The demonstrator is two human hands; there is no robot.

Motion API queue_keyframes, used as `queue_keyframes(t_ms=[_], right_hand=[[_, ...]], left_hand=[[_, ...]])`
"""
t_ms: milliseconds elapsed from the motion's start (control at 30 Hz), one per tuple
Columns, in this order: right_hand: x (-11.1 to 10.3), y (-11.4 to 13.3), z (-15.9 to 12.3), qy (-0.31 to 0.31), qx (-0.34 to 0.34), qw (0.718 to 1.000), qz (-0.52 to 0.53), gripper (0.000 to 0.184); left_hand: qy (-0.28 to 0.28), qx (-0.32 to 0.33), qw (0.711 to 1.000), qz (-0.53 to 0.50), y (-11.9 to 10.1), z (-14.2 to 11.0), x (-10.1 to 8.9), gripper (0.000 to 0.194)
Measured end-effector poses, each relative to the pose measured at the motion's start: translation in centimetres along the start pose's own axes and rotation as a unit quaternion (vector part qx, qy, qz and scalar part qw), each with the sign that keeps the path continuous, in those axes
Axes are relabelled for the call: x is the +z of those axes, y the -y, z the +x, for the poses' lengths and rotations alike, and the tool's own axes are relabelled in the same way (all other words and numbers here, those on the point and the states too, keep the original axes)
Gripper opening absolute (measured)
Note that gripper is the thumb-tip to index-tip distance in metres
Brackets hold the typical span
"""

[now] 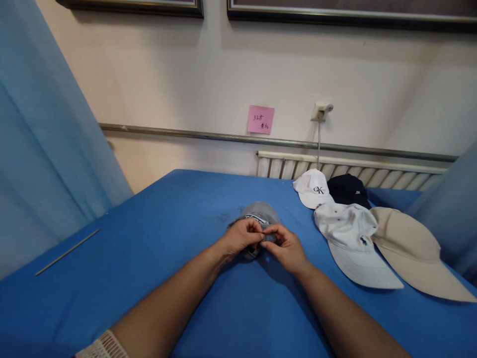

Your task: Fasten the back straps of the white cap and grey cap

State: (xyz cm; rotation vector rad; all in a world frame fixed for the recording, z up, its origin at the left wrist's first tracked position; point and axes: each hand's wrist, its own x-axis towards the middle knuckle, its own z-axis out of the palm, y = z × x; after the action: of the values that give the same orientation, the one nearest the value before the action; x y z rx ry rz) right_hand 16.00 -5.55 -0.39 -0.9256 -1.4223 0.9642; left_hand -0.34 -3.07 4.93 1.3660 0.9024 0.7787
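A grey baseball cap (265, 211) with white lettering sits on the blue-covered table in front of me. My left hand (242, 236) and my right hand (285, 246) meet over its near edge, thumbs and forefingers pinched together. Between the fingertips is a small, narrow part of the cap that looks like its strap; the fingers cover most of it. Below the hands, the cap's dark lower part shows, and its far side is out of sight.
To the right lie a white cap (312, 186) with dark letters, a black cap (346, 188), a pale cap (350, 231) with a small blue emblem and a beige cap (408, 236). A thin stick (67, 252) lies at left. Behind are a radiator (290, 166) and a rail (208, 135).
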Motion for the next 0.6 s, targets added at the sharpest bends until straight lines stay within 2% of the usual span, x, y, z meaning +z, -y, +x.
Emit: queue_keyframes(t_ms=[133, 300, 600], right_hand=[[0.11, 0.3, -0.08, -0.002, -0.008, 1.0, -0.008, 0.021], [0.23, 0.44, 0.03, -0.014, 0.009, 0.997, 0.08, 0.025], [0.06, 0.14, 0.14, -0.015, 0.008, 0.996, 0.087, 0.027]], left_hand=[[-0.007, 0.001, 1.0, -0.006, -0.05, -0.13, 0.11, 0.019], [0.026, -0.013, 0.999, -0.041, -0.39, -0.15, -0.36, 0.028], [0.015, -0.008, 1.0, 0.005, -0.35, -0.04, -0.58, 0.032]])
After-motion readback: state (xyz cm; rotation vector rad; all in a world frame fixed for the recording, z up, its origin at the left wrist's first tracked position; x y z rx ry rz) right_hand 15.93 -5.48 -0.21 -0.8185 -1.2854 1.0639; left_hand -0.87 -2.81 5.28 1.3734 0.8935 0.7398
